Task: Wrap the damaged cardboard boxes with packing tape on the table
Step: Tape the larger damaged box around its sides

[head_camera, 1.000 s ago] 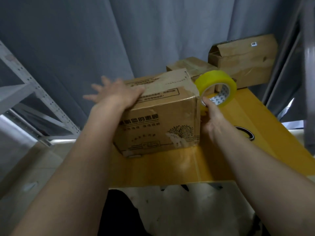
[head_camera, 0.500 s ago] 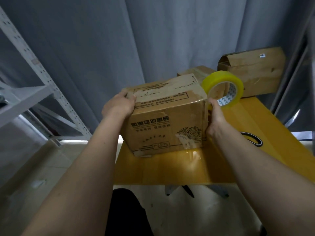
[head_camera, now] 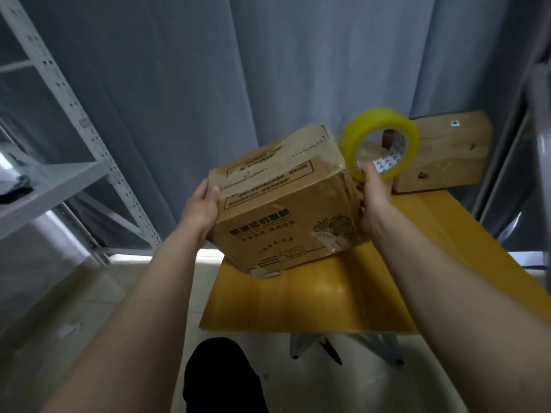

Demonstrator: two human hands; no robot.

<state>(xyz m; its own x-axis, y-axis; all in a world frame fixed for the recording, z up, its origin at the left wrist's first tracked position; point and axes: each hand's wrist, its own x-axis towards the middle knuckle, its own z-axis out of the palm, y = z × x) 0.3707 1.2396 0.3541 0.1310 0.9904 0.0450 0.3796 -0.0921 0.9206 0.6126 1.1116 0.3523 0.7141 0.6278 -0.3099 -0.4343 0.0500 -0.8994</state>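
A worn printed cardboard box (head_camera: pixel 283 204) with torn tape patches is lifted and tilted above the yellow table (head_camera: pixel 343 296), its left end low. My left hand (head_camera: pixel 201 208) grips its left side, thumb on the top edge. My right hand (head_camera: pixel 372 198) presses against the box's right side while its fingers hold a yellow roll of packing tape (head_camera: pixel 380 143), raised behind the box's top right corner.
A second cardboard box (head_camera: pixel 444 158) stands at the table's far right against a grey curtain. Behind the tape roll part of another box shows. A grey metal shelf rack (head_camera: pixel 68 162) stands to the left. My dark-clad knee (head_camera: pixel 220 380) is below the table's near edge.
My left hand slid from the box's top to its left side. Both hands then lifted the box off the table and tilted it, the tape roll rising with my right hand.
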